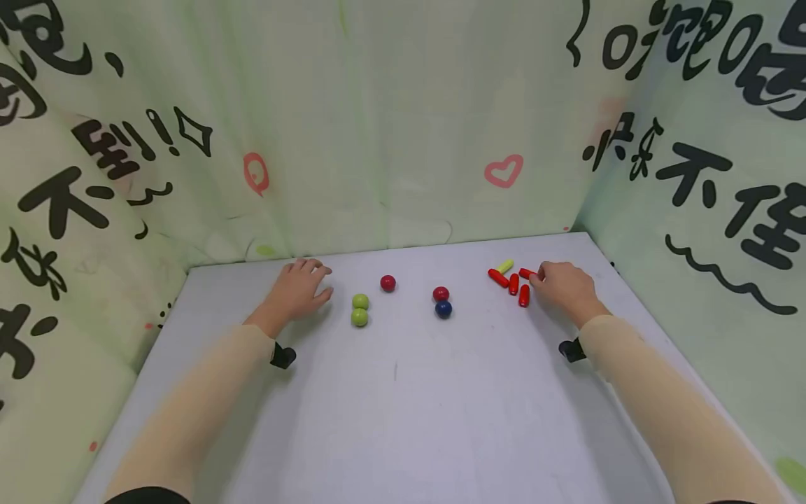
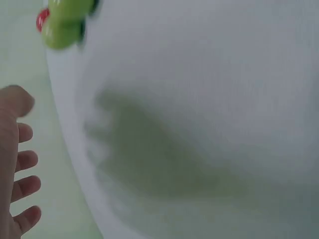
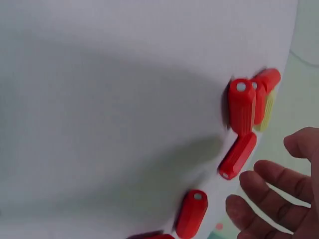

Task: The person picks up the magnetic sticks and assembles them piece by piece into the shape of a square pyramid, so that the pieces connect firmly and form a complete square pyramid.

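My left hand (image 1: 299, 292) hovers over the table's left side, fingers spread and relaxed, holding nothing. To its right are two green balls (image 1: 359, 317), one behind the other. My right hand (image 1: 565, 290) is beside several red stick-like pieces (image 1: 524, 295) at the right; in the head view its fingertips overlap one of them. The right wrist view shows that hand's thumb and fingers apart, with nothing between them. A yellow-green piece (image 1: 506, 266) lies behind the red ones. More red pieces (image 3: 192, 214) appear in the right wrist view, seemingly hidden by the hand in the head view.
A dark red ball (image 1: 387, 283) lies near the table's back edge. Another red ball (image 1: 441, 294) stands against a dark blue ball (image 1: 443, 309) near the middle. Pale green curtains (image 1: 390, 126) with black lettering enclose the white table (image 1: 403, 420).
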`<state>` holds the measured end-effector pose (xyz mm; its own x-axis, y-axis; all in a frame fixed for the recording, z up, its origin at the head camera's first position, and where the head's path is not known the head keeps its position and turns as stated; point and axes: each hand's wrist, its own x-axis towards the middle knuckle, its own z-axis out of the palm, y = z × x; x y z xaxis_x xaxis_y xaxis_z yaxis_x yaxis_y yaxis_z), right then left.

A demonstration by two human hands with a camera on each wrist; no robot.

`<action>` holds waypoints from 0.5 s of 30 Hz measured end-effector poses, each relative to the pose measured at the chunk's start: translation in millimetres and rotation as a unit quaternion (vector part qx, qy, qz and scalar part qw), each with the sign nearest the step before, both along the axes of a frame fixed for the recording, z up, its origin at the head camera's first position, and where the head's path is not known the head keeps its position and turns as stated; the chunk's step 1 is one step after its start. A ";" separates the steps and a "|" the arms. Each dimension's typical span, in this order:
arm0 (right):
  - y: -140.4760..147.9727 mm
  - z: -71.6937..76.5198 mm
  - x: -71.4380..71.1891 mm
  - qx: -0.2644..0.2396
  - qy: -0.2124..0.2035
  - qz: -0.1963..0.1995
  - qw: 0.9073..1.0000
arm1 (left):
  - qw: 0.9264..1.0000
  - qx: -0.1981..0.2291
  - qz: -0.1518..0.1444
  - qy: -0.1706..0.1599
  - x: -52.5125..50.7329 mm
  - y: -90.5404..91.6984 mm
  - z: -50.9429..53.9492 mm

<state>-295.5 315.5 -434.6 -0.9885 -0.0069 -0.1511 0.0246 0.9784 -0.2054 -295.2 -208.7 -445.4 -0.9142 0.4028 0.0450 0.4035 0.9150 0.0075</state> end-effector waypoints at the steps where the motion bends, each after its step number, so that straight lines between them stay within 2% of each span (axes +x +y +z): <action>1: -4.7 -0.3 2.0 -0.007 -0.008 -0.006 1.000 | 1.000 0.006 -0.010 0.002 2.3 5.2 -1.2; 5: -15.6 -4.9 10.1 -0.020 -0.013 -0.025 0.999 | 0.997 0.053 -0.047 -0.004 12.2 25.0 -7.3; 10: -18.5 -13.5 17.0 -0.047 -0.008 -0.037 0.998 | 0.991 0.102 -0.087 -0.023 27.7 43.1 -16.4; 15: -19.9 -16.5 22.9 -0.100 -0.022 -0.049 0.994 | 0.984 0.143 -0.099 -0.030 42.4 52.8 -21.9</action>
<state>-272.7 295.6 -451.1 -0.9784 0.0541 -0.1994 0.1301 0.9110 -0.3913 -252.8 -155.9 -467.3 -0.8232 0.5524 0.1308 0.5650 0.7751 0.2828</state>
